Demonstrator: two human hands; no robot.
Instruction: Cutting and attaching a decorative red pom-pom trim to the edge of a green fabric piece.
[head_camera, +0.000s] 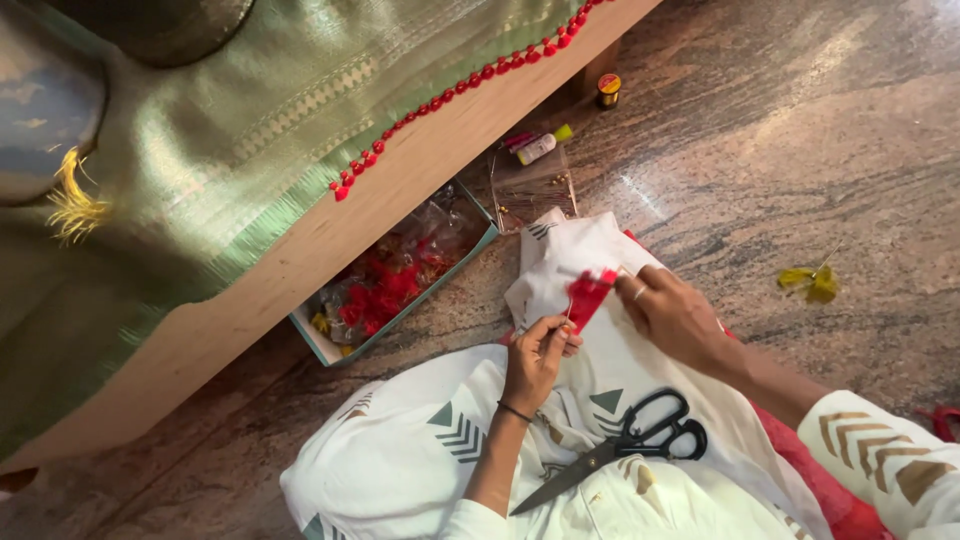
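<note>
The left hand (537, 352) pinched a needle while the right hand (672, 312) gripped the red tassel (590, 293) taut for stitching, scissors (625, 442) lying just below both on the lap, ready.

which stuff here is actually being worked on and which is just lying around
In use:
- left hand, pinching at the red tassel piece
- right hand, holding that piece on the white cloth

Lying about:
- black scissors on the lap
- box of red bits
- small bottle
- thread spool
- yellow scrap
</note>
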